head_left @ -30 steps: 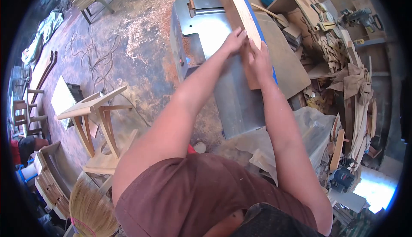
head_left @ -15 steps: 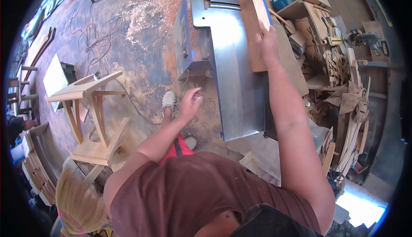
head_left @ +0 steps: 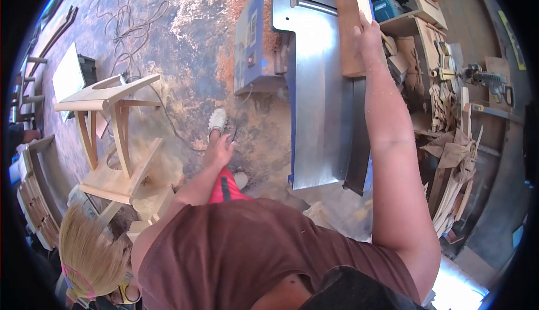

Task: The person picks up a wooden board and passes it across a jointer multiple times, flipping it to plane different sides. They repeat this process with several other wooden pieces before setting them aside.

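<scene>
My right hand [head_left: 370, 38] is on the rear end of a long wooden board [head_left: 349, 40], its fingers over the pale upper edge. The board's brown face slopes toward the shiny metal bed of a blue-sided machine [head_left: 317, 108], and its far end runs out of the top of the view. My left hand [head_left: 219, 152] hangs low over the floor, left of the machine and close to a light shoe. Its fingers are loosely bent and apart, with nothing between them.
Wooden stools [head_left: 115, 108] stand at the left, with a straw broom [head_left: 92, 248] below them. A cable [head_left: 115, 24] loops over the shaving-strewn floor [head_left: 196, 7]. Right of the machine are shelves [head_left: 418, 15] with teal cases [head_left: 387, 8] and wood scraps. Part of another person's arm [head_left: 31, 136] shows at the far left.
The view has shifted, so the machine appears farther right. My left hand has moved down and left, away from the machine. My right hand stays at the board's rear end.
</scene>
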Demonstrator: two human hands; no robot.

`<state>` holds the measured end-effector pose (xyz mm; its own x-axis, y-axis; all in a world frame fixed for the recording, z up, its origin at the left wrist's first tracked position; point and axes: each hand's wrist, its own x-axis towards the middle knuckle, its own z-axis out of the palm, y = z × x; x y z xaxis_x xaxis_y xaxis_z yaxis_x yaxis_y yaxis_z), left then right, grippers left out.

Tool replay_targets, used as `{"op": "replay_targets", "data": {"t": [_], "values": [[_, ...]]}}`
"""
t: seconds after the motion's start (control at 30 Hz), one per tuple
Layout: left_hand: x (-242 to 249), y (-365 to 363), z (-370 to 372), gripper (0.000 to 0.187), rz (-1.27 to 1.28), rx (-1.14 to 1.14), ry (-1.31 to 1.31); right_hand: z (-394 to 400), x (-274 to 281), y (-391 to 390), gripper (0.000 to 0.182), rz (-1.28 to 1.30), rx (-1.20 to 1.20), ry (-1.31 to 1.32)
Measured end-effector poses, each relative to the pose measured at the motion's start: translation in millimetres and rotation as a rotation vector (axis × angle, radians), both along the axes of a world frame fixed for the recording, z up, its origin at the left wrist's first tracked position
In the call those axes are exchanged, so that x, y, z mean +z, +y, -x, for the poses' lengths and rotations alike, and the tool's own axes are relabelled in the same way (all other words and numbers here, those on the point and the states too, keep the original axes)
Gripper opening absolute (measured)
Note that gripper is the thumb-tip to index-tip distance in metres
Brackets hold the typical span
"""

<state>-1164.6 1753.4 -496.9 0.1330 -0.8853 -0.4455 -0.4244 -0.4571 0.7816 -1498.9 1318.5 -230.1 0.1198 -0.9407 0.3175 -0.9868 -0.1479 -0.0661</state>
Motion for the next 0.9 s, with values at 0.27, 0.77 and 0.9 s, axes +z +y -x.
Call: {"op": "replay_targets", "data": {"t": [0.27, 0.77, 0.9], "values": [[-51.3, 10.4, -16.9, 0.042, -0.081, 0.069, 0.023, -12.3, 5.1, -47.0, 0.055, -0.040, -0.052, 0.016], [-68.6, 1.8, -31.9, 0.039, -0.092, 0.117, 0.045, -20.6, 4.5, -117.6, 0.055, -0.053, -0.060, 0.069], [-87.5, 7.1, -32.6, 0.038, -0.066, 0.155, 0.085, -19.5, 2.5, -131.3, 0.055, -0.059, -0.055, 0.060]]}}
